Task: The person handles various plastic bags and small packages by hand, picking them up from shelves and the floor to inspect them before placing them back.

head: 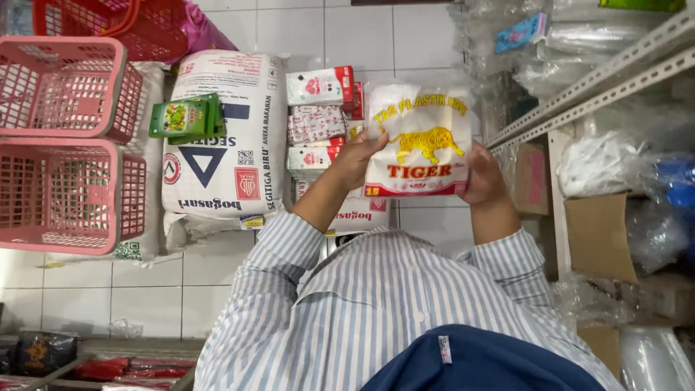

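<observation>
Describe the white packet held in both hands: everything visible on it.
The white packet is a flat, soft pack of glossy plastic, with a yellow big-cat picture, yellow and red lettering and a red band along one edge. It is held up with its printed face to the camera. The left hand and right hand grip opposite sides. Behind it lie small red-and-white packets.

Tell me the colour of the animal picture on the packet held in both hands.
Yellow, on the white packet with a red bottom band; head view.

Single head view, looking steeply down, close over own torso.
</observation>
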